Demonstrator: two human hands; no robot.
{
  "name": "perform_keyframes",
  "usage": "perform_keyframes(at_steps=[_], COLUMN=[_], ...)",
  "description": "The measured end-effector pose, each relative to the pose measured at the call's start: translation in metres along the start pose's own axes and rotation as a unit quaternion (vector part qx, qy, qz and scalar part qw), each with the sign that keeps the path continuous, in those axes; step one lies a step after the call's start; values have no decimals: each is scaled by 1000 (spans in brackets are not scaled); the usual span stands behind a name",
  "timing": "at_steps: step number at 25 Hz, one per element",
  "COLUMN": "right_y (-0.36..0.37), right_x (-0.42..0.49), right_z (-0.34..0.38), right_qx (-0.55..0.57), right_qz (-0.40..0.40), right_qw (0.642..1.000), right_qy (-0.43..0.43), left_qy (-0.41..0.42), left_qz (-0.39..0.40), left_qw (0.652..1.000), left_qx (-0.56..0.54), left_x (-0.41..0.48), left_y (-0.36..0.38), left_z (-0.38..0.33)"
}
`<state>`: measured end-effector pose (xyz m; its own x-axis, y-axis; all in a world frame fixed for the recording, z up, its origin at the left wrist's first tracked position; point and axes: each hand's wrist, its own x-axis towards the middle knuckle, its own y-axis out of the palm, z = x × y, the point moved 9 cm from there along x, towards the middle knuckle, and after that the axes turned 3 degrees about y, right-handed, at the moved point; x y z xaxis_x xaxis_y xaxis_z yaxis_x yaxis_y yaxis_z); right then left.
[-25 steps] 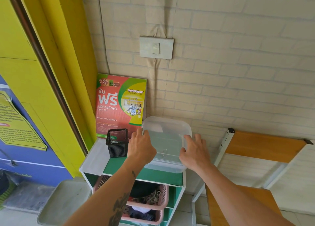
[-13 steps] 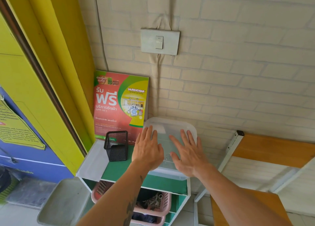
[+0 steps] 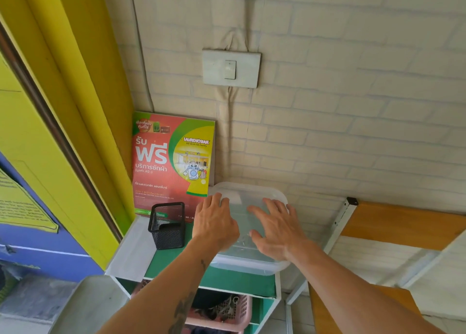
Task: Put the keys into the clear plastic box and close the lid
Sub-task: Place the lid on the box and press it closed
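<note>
I see my left hand and right hand spread flat, gripping nothing, pressing the lid on the box.

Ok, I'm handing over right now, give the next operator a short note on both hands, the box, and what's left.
Left hand: flat on the lid, left side, fingers spread, holding nothing.
Right hand: flat on the lid, right side, holding nothing.
Clear plastic box: on the green shelf top, right of the black mesh pen cup, with its translucent lid on.
Keys: a faint metallic shape shows through the lid between the hands; probably them, not certain.
Left: press the lid edges down, confirm it is seated all round.
</note>
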<state>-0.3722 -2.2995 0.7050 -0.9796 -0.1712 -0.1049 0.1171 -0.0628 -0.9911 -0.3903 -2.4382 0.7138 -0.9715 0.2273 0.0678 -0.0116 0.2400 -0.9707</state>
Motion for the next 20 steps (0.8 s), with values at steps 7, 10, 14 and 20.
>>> perform_keyframes(at_steps=[7,10,14,20], right_y=[0,15,16,15], right_x=[37,44,48,45], right_z=[-10,-9,-12,-10], right_qx=[-15,-33,-47,-54], right_qz=[3,9,0,28], right_qw=[1000,999,999,998], right_qy=[11,25,28,27], left_qy=[68,60,52,77], left_qz=[3,15,23,37], left_qw=[997,997,997,995], left_qx=[28,35,53,47], left_x=[36,37,42,44], left_y=[15,26,29,28], left_z=[-9,-7,-4,-4])
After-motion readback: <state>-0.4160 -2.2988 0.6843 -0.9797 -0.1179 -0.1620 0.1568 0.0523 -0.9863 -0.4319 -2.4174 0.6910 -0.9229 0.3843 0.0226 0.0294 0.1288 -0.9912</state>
